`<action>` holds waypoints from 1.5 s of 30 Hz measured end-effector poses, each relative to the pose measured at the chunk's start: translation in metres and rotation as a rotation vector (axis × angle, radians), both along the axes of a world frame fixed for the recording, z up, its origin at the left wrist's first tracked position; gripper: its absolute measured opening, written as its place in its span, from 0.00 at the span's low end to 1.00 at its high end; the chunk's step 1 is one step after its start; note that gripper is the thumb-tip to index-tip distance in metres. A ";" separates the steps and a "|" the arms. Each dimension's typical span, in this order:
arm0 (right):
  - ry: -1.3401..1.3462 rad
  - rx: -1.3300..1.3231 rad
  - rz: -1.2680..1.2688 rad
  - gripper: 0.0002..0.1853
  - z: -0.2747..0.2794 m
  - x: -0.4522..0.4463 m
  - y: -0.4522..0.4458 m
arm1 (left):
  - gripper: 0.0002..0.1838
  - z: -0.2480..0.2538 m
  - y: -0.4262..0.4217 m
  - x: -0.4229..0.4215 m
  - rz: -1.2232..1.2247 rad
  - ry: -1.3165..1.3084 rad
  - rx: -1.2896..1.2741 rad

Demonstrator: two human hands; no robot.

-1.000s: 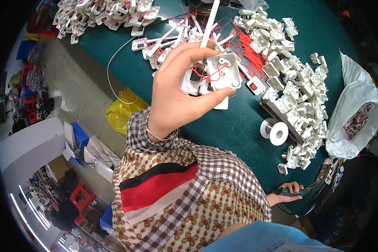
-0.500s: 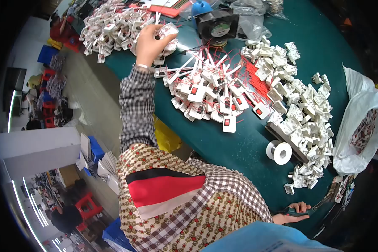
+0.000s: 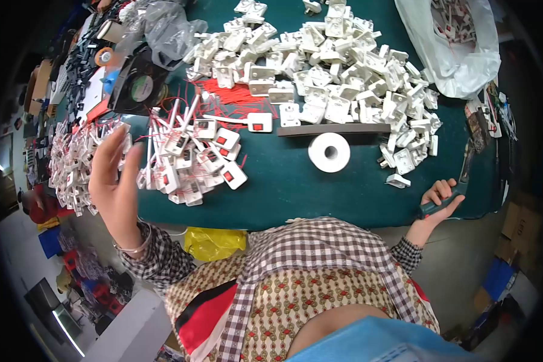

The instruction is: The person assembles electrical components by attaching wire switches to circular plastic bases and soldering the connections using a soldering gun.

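Observation:
My left hand (image 3: 116, 190) is raised over the left side of the table, thumb and fingers apart, with nothing seen between them. It partly covers a heap of white switch housings with red wires (image 3: 72, 160). To its right lies a bunch of white switch pieces (image 3: 190, 157) with red rocker switches and thin red wires. Near the table's front right edge, my right hand (image 3: 443, 198) is closed around the dark green handle of a soldering iron (image 3: 433, 209), its metal shaft pointing away from me.
Several white plastic housings (image 3: 344, 72) form a large pile at the back. In front are a dark strip (image 3: 335, 130) and a white spool (image 3: 329, 152). Loose red wires (image 3: 229, 92), a black fan (image 3: 140, 87) and a white sack (image 3: 458, 72) stand around them.
My left hand has let go of a white switch piece at the far left heap and come back with fingers apart. The view has turned right; my right hand still grips the soldering iron.

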State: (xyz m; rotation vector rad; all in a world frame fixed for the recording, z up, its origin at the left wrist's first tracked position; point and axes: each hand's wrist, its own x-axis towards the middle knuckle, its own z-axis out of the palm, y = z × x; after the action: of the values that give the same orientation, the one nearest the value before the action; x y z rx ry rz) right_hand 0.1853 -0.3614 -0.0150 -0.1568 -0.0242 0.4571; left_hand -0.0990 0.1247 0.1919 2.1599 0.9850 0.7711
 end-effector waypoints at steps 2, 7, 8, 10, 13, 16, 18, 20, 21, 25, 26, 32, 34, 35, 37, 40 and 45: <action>-0.012 -0.020 0.002 0.23 0.000 0.002 -0.002 | 0.17 0.018 -0.029 0.065 -0.467 0.043 -0.077; 0.022 0.009 -0.001 0.23 0.008 -0.002 0.002 | 0.14 -0.092 0.002 0.236 -0.715 0.162 0.296; 0.025 0.015 -0.002 0.23 0.008 -0.001 0.002 | 0.14 -0.124 0.015 0.260 -0.746 0.138 0.369; 0.016 0.008 0.014 0.23 0.012 -0.001 0.003 | 0.11 -0.149 0.031 0.282 -0.800 0.365 0.399; 0.021 0.008 0.011 0.23 0.013 0.000 0.004 | 0.10 -0.137 0.018 0.276 -0.749 0.298 0.405; 0.050 -0.018 -0.009 0.23 0.019 -0.003 0.008 | 0.09 -0.112 0.008 0.253 -0.709 0.034 0.341; 0.064 -0.036 -0.024 0.23 0.019 -0.001 0.008 | 0.09 -0.105 0.007 0.241 -0.762 -0.059 0.081; 0.046 -0.018 -0.003 0.23 0.015 0.001 0.008 | 0.08 -0.085 -0.013 0.219 -0.767 0.014 -0.158; 0.041 -0.016 0.002 0.23 0.015 0.001 0.008 | 0.08 -0.077 -0.031 0.208 -0.742 -0.069 -0.261; 0.050 0.004 -0.005 0.24 0.012 -0.001 0.011 | 0.08 -0.064 -0.078 0.156 -0.784 0.037 -0.153; 0.044 0.003 0.007 0.24 0.010 0.001 0.010 | 0.09 -0.066 -0.092 0.148 -0.748 0.068 -0.172; 0.035 -0.089 0.019 0.25 0.009 -0.001 0.010 | 0.13 -0.095 -0.118 0.124 -0.794 0.125 0.138; 0.024 -0.095 0.022 0.25 0.006 0.000 0.010 | 0.13 -0.098 -0.120 0.122 -0.809 0.127 0.159; 0.024 -0.088 0.029 0.25 0.007 0.000 0.010 | 0.14 -0.098 -0.120 0.121 -0.820 0.129 0.167; 0.015 -0.086 0.027 0.25 0.008 -0.002 0.012 | 0.19 -0.095 -0.121 0.119 -0.781 0.121 0.067; 0.016 -0.085 0.027 0.25 0.009 -0.001 0.011 | 0.28 -0.095 -0.118 0.119 -0.774 0.094 0.078; 0.015 -0.097 0.022 0.24 0.010 0.000 0.012 | 0.30 -0.097 -0.111 0.127 -0.832 0.102 0.105</action>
State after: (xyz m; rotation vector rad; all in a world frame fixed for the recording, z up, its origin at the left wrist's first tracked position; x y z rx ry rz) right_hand 0.1849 -0.3493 -0.0053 -0.2485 0.0114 0.4815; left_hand 0.0276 0.0135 0.0953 2.4130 0.0285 0.3049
